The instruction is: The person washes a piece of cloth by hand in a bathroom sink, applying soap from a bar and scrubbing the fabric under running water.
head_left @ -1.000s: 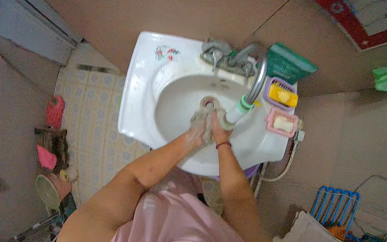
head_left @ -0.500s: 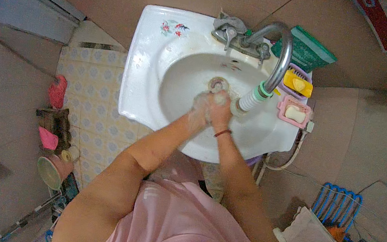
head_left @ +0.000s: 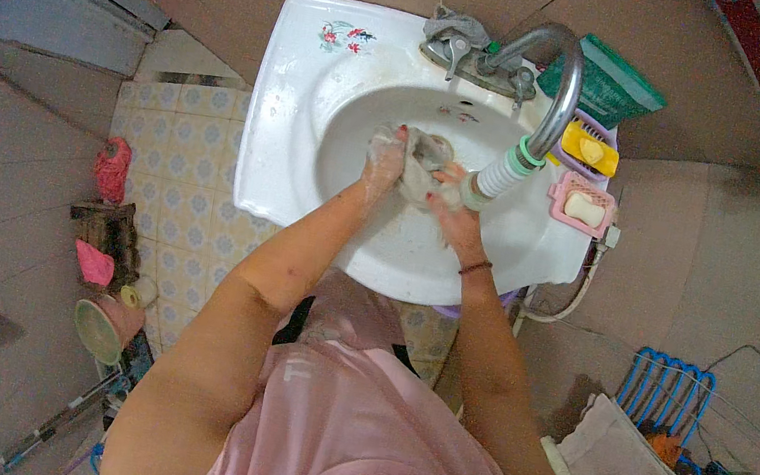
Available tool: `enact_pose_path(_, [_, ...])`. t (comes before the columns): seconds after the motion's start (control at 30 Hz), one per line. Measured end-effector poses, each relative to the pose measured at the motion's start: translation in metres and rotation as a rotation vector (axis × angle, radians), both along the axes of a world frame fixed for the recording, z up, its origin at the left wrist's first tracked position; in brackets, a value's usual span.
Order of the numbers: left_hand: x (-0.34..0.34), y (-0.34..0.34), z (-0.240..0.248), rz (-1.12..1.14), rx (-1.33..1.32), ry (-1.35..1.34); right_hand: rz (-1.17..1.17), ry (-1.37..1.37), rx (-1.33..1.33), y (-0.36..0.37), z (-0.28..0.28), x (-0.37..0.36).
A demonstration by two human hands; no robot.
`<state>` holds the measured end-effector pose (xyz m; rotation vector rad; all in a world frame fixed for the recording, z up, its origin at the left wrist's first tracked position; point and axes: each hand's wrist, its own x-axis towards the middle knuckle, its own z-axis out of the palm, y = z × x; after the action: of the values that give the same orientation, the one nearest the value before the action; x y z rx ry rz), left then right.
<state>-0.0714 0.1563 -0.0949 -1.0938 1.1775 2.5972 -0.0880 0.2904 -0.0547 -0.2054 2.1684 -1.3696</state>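
Note:
Low inside the white washbasin (head_left: pixel 281 137), a wet greyish-white cloth (head_left: pixel 416 184) is stretched between my two hands. My left hand (head_left: pixel 384 161), wet and whitish with what looks like suds, is closed on the cloth's left side. On the opposite side my right hand (head_left: pixel 458 220) grips it, partly covered by the tap's end. The curved metal tap (head_left: pixel 562 107) reaches over the bowl, its ribbed white nozzle (head_left: pixel 501 179) with a green collar right above my right hand. The drain lies partly hidden behind the cloth.
A grey rag (head_left: pixel 458 26) hangs behind the tap handles. Along the basin's right edge sit a yellow soap bar (head_left: pixel 590 149) and a white soap bar (head_left: pixel 585 207) in a pink dish (head_left: pixel 561 195). A green packet (head_left: pixel 612 87) leans on the wall. A bucket (head_left: pixel 102 330) stands at left.
My hands were pressed together near the drain, blurred; now they are apart with the cloth spread between them. My left hand has shifted left and up, my right hand to the right.

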Motion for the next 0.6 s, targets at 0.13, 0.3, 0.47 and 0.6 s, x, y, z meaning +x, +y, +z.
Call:
enact_pose_path(0.13, [0.014,0.032,0.012,-0.034,0.112,-0.033,0.253,0.103,-0.130,-0.007,0.006,0.015])
enact_pose_path(0.3, [0.007,0.043,0.016,-0.062,0.345,-0.049,0.076,0.479,0.110,-0.014,-0.016,0.014])
enact_pose_path(0.47, [0.006,0.010,-0.020,-0.061,0.578,-0.126,0.141,0.390,0.229,-0.036,0.029,0.044])
enact_pose_path(0.6, [0.010,0.017,-0.031,-0.057,0.219,-0.233,0.314,0.532,0.292,-0.042,0.036,0.050])
